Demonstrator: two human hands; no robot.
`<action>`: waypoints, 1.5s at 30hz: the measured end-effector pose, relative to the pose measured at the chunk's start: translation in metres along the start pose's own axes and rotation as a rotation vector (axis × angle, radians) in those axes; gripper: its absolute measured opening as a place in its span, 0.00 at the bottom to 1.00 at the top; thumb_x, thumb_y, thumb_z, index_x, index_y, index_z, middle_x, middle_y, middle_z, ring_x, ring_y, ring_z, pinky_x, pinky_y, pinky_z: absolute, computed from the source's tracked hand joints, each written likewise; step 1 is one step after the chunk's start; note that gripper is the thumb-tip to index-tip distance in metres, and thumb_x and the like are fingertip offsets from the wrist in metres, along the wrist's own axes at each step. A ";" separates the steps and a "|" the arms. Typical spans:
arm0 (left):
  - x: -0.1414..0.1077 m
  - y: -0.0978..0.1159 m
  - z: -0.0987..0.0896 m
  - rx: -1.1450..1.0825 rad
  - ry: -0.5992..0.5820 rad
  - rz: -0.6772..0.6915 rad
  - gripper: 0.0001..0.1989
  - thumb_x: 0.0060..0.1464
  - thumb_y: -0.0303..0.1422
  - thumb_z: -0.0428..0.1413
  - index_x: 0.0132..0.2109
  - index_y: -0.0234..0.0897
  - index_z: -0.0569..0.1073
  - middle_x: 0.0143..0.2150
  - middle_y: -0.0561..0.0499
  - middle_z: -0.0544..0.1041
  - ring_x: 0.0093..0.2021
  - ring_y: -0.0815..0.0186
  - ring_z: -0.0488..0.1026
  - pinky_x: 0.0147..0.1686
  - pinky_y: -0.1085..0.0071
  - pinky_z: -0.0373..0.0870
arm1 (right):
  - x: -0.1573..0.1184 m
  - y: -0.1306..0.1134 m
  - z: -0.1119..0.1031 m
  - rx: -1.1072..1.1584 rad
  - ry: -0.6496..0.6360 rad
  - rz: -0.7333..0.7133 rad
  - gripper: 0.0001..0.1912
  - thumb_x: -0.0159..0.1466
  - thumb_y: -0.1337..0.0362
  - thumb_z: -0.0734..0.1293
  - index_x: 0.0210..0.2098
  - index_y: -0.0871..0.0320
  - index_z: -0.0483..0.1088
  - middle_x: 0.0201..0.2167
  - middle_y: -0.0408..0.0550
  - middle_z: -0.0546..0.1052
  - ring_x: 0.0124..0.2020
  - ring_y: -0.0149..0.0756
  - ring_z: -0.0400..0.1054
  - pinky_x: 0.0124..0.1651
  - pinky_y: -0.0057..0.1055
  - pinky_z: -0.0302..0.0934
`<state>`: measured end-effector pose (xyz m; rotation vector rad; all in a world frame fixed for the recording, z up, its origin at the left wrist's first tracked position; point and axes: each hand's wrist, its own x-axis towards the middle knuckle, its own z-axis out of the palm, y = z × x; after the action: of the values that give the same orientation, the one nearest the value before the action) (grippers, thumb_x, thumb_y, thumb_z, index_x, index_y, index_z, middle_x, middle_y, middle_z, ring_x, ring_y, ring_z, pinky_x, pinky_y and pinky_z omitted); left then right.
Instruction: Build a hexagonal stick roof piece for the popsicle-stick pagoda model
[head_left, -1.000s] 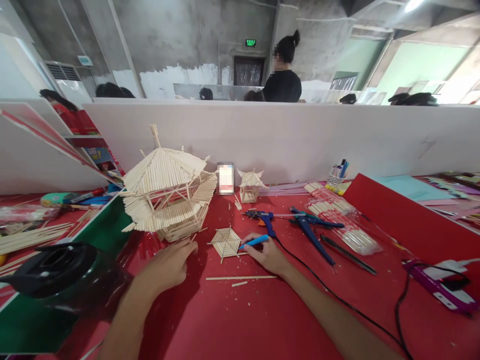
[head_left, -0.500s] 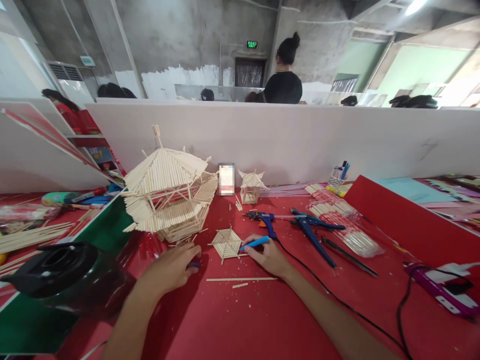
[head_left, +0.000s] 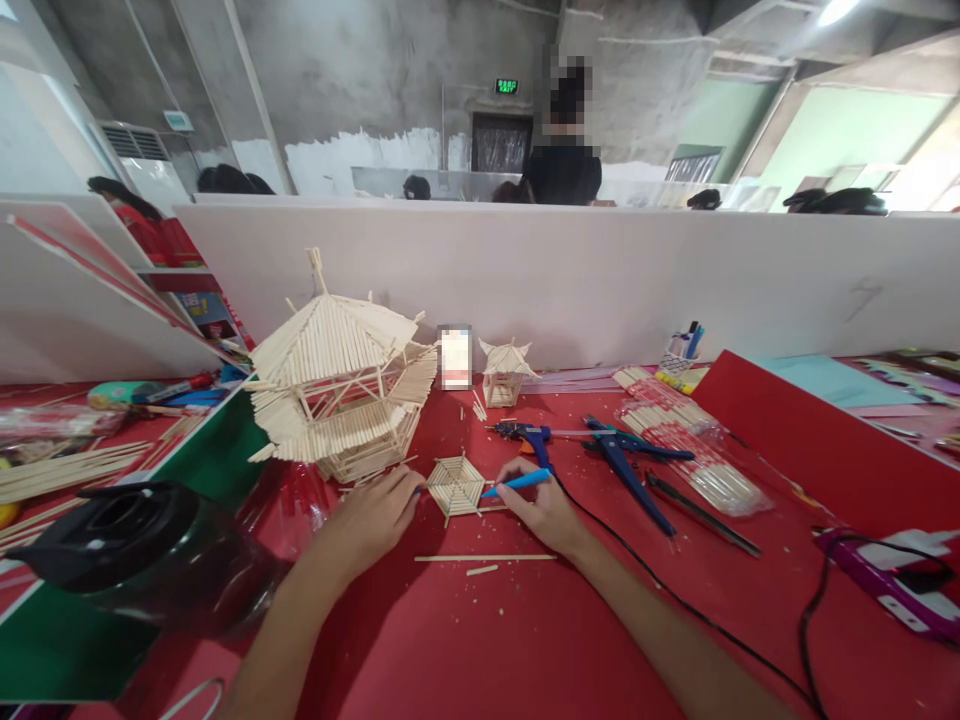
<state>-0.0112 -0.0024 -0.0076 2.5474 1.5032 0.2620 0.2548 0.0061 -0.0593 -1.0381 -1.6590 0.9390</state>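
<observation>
One blue pen (head_left: 528, 480) slants leftward, tip lower, pinched in the right grip (head_left: 549, 513); the left grip (head_left: 381, 517) is unclear.

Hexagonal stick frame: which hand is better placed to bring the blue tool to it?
Probably the right hand: it holds the blue tool, tip toward the hexagonal stick frame. The left hand is at the frame's other side.
</observation>
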 end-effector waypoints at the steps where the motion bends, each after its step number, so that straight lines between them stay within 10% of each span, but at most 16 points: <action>1: 0.001 0.003 0.004 -0.041 0.032 0.017 0.15 0.68 0.34 0.41 0.51 0.40 0.70 0.49 0.47 0.75 0.49 0.61 0.73 0.49 0.65 0.69 | -0.001 -0.002 0.001 0.023 -0.001 0.015 0.10 0.62 0.56 0.65 0.33 0.56 0.70 0.31 0.46 0.75 0.34 0.36 0.70 0.37 0.30 0.65; 33: 0.010 0.040 0.036 -0.265 0.169 0.227 0.13 0.68 0.30 0.43 0.52 0.42 0.69 0.48 0.49 0.74 0.47 0.65 0.73 0.48 0.69 0.71 | -0.009 -0.015 0.013 0.164 -0.104 -0.028 0.09 0.61 0.58 0.70 0.37 0.55 0.76 0.37 0.47 0.80 0.40 0.38 0.74 0.48 0.35 0.68; 45: 0.009 0.033 0.030 -0.267 0.244 0.213 0.11 0.68 0.30 0.44 0.50 0.40 0.69 0.46 0.48 0.73 0.46 0.64 0.72 0.48 0.68 0.70 | -0.007 -0.012 0.010 0.056 -0.005 0.019 0.10 0.66 0.56 0.64 0.36 0.57 0.70 0.32 0.45 0.75 0.33 0.34 0.72 0.34 0.27 0.66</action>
<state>0.0282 -0.0117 -0.0289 2.5238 1.1688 0.7728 0.2442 -0.0059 -0.0530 -1.0157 -1.6200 0.9956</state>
